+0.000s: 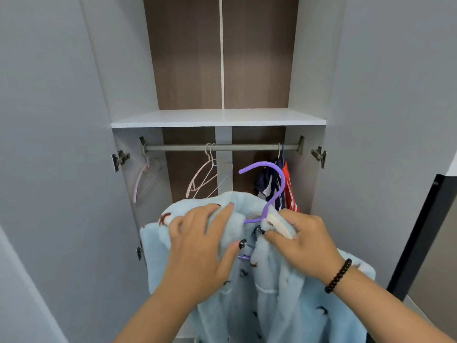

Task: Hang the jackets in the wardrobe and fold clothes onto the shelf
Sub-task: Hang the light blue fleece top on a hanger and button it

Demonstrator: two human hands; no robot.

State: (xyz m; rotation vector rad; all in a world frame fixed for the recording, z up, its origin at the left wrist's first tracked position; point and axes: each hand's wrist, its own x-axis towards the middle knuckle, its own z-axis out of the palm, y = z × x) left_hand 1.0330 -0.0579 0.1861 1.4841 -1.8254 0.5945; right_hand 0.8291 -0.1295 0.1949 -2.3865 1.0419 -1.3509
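Both hands, left [197,240] and right [299,240], grip the fluffy blue jacket [284,293] at its collar on the purple hanger [270,184], at six o'clock below the rail [222,147]. We judge that the thick fleece could slide off one hanger shoulder, or the hook could miss the rail.

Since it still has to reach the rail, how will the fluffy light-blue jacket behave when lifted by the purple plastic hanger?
The fluffy light-blue jacket looks floppy; it sags in folds below both hands. Its thick pile suggests bulk. It may slide off the purple plastic hanger, whose arms look smooth.
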